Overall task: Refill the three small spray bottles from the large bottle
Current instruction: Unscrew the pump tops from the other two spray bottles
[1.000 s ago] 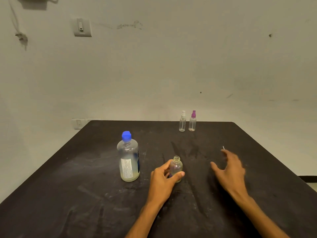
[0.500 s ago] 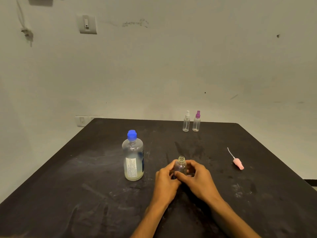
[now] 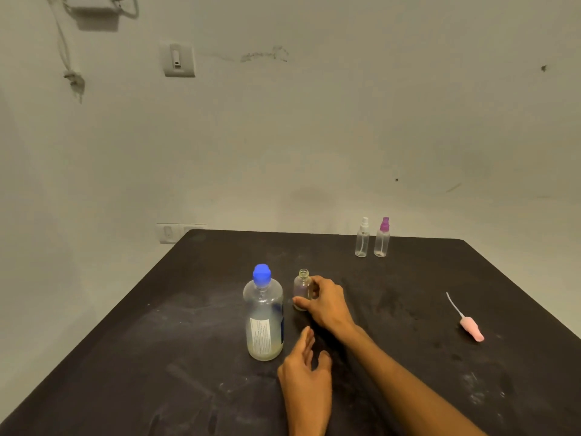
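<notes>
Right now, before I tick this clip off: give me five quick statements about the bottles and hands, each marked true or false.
1. The large bottle has its blue cap on. True.
2. The right hand grips the open small bottle. True.
3. The left hand holds the large bottle. False: it holds nothing, with its fingers relaxed beside the bottle's base.
4. The pink spray head is screwed onto the open small bottle. False: it lies on the table, off to the right.
5. Two capped small spray bottles stand side by side at the table's far edge. True.
</notes>
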